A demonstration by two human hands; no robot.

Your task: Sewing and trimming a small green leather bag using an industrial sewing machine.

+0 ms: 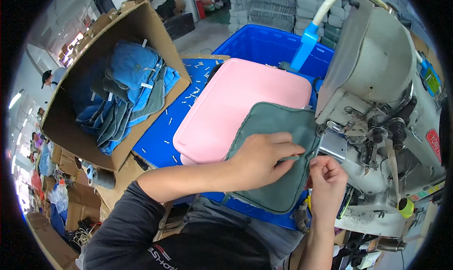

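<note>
The left hand (262,159) is laid flat on the grey-green fabric panel (278,161), fingers extended and pressed together toward the sewing machine (382,109), with the fingertips (295,149) resting on the panel just beside the machine's presser area. The grip of the left hand is not closed around anything; the panel is held down by pressure only. The right hand (325,178) is positioned just below the machine's needle area, its fingers curled and pinched together on the panel's edge nearest the machine; the exact point clamped is partly hidden by the fingers.

The panel is spread in front of the sewing machine, one edge fed against the metal plate (332,145) of the machine, the opposite corner hanging over the near edge of the blue surface (160,138). A dark piped border is seen around the panel.

Directly left of the sewing machine, a pink rectangular pad (231,105) is lying under the far edge of the panel. Behind the machine, a blue plastic crate (264,46) is placed. Far left of the machine, an open cardboard box (137,24) is filled with blue and grey fabric pieces (127,91). Small white scraps are scattered on the surface between the box and the pad
</note>
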